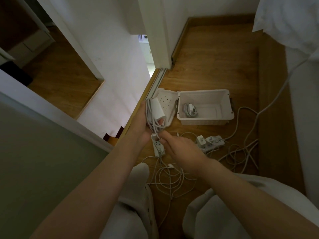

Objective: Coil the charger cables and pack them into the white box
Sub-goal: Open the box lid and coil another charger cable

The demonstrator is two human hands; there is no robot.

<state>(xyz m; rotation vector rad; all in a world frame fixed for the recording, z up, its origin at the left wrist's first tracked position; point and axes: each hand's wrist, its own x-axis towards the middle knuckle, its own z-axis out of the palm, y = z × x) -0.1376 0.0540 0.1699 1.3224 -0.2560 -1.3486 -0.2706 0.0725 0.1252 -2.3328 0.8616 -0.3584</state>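
My left hand (144, 124) grips a white charger brick (158, 109) with loops of its cable wound in the palm. My right hand (181, 150) sits just below it, fingers curled by the loose end of that cable near the coil's bottom. The white box (222, 107) stands open on the wooden floor to the right, one coiled charger (190, 109) lying inside at its left end. The perforated lid (164, 102) lies beside the box, behind my left hand.
A white power strip (158, 146) lies under my hands, another power strip with plugs (209, 143) to the right. Tangled white cables (170, 176) spread over the floor by my knees and toward the bed frame (272, 118). A sliding-door track (155, 83) runs at left.
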